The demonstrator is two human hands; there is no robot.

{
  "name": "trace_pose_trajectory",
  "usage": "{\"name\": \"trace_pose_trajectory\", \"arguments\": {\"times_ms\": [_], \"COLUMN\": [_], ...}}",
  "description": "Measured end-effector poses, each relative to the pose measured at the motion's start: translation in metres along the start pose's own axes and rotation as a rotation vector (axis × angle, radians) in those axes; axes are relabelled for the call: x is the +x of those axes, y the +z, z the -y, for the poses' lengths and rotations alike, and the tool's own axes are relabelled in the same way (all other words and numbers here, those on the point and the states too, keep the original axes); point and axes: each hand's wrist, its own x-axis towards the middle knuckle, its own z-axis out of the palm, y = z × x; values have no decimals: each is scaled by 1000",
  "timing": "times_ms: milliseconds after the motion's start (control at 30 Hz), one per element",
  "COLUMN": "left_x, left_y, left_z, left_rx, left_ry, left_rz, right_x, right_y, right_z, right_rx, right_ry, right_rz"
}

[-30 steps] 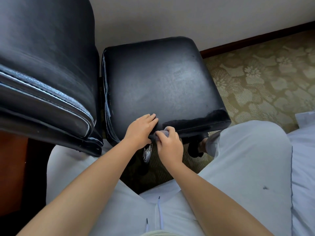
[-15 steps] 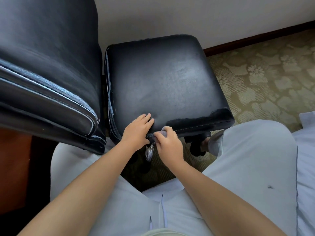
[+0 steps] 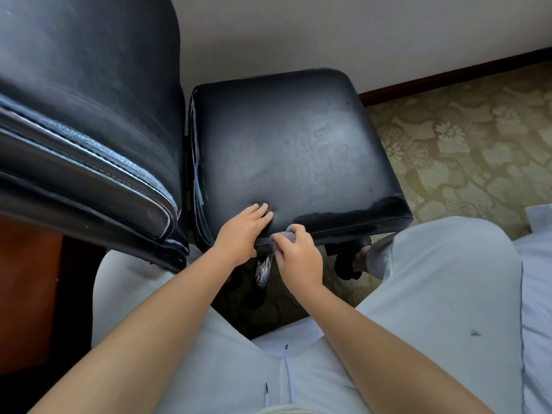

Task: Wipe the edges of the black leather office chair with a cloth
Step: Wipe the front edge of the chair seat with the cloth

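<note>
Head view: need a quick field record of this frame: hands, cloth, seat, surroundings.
left hand: flat on the seat's near edge, fingers straight
right hand: pinches the cloth against the front edge
cloth: small, grey, mostly hidden under the fingers
seat: black leather, worn at the near right corner
backrest: black leather, left of the seat
floor: patterned carpet
person: light trousers, knees either side of the seat
</note>
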Motion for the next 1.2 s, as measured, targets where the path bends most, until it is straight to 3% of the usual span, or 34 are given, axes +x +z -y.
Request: {"name": "trace_pose_trajectory", "arguments": {"times_ms": [67, 167, 300, 467, 633, 867, 1000, 1100, 1200], "left_x": [-1, -1, -6, -14, -17, -58, -70, -75, -82], "left_y": [-1, -2, -2, 0, 1, 34, 45, 43, 46], "left_z": [0, -1, 2, 3, 0, -9, -18, -25, -29], "left_rx": [-4, -28, -95, -253, -206, -229, -227, -307, -277], "left_ry": [3, 6, 11, -67, -105, -173, -267, -374, -405], "left_rz": [4, -23, -46, -115, -169, -406, -471, -521, -481], "right_x": [-1, 2, 4, 3, 6, 4, 5, 3, 5], "right_y": [5, 4, 6, 8, 9, 4, 5, 8, 8], "right_z": [3, 5, 2, 4, 8, 10, 14, 19, 20], "right_rx": [-35, 31, 6, 75, 79, 116, 92, 17, 33], "right_ry": [-98, 73, -69, -34, -3, 48, 71, -64, 58], "right_rz": [47, -4, 53, 98, 106, 90, 85, 128, 75]}}
